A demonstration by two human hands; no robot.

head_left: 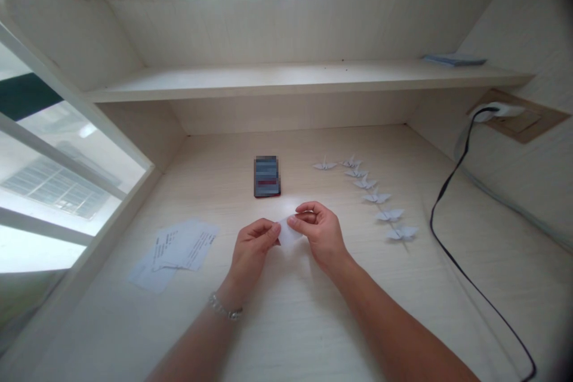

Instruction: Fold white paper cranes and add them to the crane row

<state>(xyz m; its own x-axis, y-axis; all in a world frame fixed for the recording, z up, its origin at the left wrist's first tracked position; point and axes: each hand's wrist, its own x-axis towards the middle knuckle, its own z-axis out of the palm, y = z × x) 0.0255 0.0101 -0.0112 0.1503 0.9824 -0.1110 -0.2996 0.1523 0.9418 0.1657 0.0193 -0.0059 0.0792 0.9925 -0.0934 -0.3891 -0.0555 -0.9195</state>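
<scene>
Desk (286, 328) below, each hand (253, 245) pinches white paper (289, 235).

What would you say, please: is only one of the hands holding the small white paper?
No, the left hand and the right hand both hold the small white paper.

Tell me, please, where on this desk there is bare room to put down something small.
On the desk, one bare patch lies left of the phone, beyond the printed sheets. Another lies between the right forearm, the paper cranes and the black cable. It is crowded where the left hand and right hand hold the white paper.
</scene>
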